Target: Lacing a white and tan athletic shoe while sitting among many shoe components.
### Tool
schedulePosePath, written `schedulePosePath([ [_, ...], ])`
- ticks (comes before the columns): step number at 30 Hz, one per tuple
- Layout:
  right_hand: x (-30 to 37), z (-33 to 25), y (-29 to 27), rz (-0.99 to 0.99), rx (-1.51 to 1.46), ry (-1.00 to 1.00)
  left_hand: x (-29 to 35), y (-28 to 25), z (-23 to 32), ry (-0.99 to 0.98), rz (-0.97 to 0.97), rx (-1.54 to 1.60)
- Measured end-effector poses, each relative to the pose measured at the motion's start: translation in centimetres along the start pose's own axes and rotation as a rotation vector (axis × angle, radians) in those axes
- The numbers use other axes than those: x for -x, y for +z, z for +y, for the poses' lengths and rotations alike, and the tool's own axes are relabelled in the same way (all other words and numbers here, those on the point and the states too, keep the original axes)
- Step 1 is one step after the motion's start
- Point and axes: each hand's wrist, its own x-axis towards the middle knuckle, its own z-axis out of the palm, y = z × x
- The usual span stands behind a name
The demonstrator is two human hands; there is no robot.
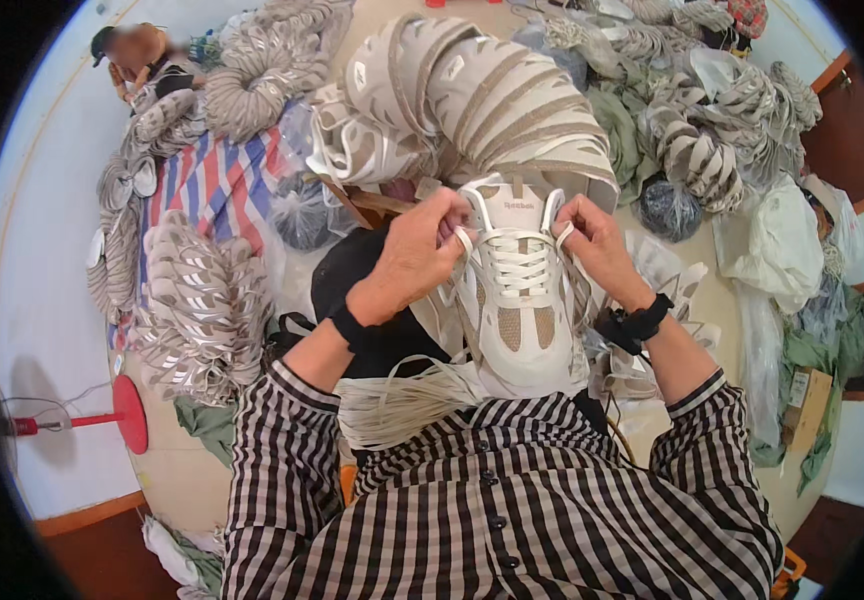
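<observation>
A white and beige sneaker upper (pixel 524 352) lies in front of my body, its toe toward me and its tongue (pixel 520 207) pointing away. White shoelace (pixel 520 265) crosses back and forth over its throat. At the left side of the collar, my left hand (pixel 407 258) is closed on one part of the lace. On the other side, my right hand (pixel 600 245) pinches the lace between thumb and fingers close to the top eyelets. Both hands touch or nearly touch the upper's edges. Its underside is hidden.
Beyond the upper curves a long stack of nested uppers (pixel 512 95). Loose laces (pixel 402 402) lie across my lap. More bundled uppers (pixel 202 300) sit at left on striped cloth (pixel 222 175). Plastic bags (pixel 782 245) and bundles fill the right. A person (pixel 142 60) is at far left.
</observation>
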Motion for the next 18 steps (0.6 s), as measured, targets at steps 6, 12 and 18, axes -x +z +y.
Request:
schedulePosePath([
  [6,0.1,0.8,-0.3,-0.055,-0.084,0.023,-1.8,-2.2,1.1,0.516,-0.183,-0.389],
  [12,0.2,0.1,-0.8,-0.049,0.035,-0.033,-4.1,-3.4,0.1,0.571,-0.408,-0.265],
  [18,0.0,-0.1,-0.7,-0.064,0.089,0.024,-5.8,-4.3,0.4,0.739,-0.497,-0.339],
])
